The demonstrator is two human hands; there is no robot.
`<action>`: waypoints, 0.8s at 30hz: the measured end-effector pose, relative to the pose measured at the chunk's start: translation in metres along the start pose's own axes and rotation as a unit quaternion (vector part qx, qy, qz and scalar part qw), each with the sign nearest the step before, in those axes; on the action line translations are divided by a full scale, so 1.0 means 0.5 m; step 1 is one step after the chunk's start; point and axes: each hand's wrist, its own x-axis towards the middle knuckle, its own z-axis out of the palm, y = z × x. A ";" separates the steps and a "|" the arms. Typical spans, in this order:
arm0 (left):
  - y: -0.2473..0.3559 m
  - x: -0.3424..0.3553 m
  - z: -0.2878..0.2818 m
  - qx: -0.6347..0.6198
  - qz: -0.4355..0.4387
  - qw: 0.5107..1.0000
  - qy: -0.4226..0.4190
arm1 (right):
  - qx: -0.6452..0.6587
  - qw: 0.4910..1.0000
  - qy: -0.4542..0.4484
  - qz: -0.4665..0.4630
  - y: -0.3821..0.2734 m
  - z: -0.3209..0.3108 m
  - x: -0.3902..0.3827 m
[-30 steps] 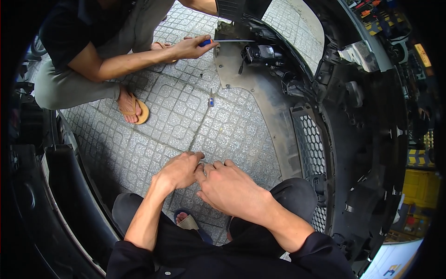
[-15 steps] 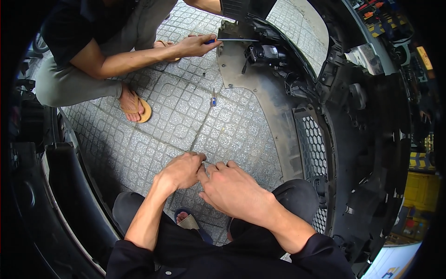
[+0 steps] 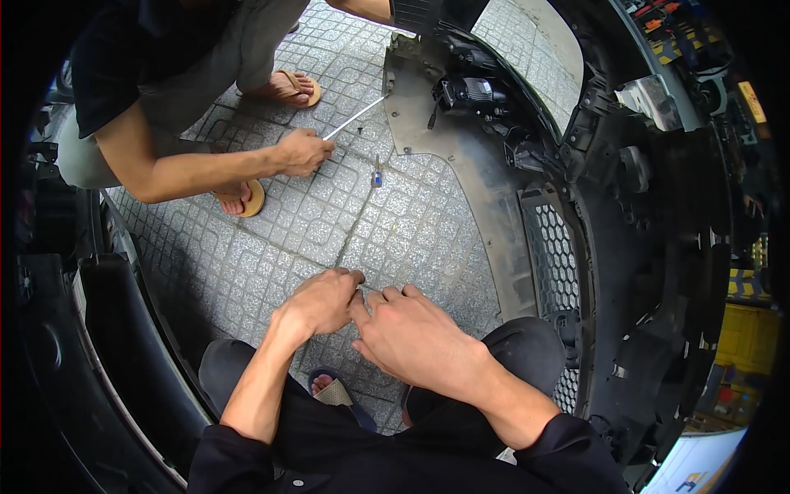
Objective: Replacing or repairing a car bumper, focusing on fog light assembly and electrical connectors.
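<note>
My left hand (image 3: 321, 301) hangs between my knees, its fingers curled in; whatever they might hold is hidden. Beside it my right hand (image 3: 418, 336) is loosely open, thumb apart and fingers bent downward. The right index finger meets the left fingertips. Ahead of my hands, a small screwdriver with a blue handle (image 3: 377, 178) lies on the tiles. At the upper left, a crouching person's hand (image 3: 304, 153) grips a long-shafted screwdriver (image 3: 355, 118). Its shaft reaches toward the edge of a dark car bumper (image 3: 461, 185), which carries a black lamp unit (image 3: 471, 93).
The bumper stands along my right side, with honeycomb mesh (image 3: 555, 247) in it. To my left is another long black car part (image 3: 123, 329). Grey patterned tiles (image 3: 288, 222) cover the ground. A yellow container (image 3: 745, 337) is at the far right.
The other person's hand has drawn back left and nearer to me, taking the screwdriver away from the lamp unit. My own hands have stayed almost still.
</note>
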 end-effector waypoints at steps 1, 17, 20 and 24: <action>0.000 0.000 0.001 0.001 -0.003 1.000 0.001 | 0.001 1.000 0.000 0.000 0.001 -0.001 0.000; -0.007 -0.001 0.007 0.004 -0.009 1.000 0.015 | 0.019 0.999 -0.037 0.016 -0.002 -0.013 0.006; -0.007 -0.001 0.007 0.000 -0.014 1.000 0.014 | 0.019 0.999 -0.036 0.014 -0.002 -0.014 0.006; -0.006 -0.006 0.007 0.000 0.018 0.999 0.038 | 0.026 0.996 -0.079 0.020 -0.002 -0.017 0.008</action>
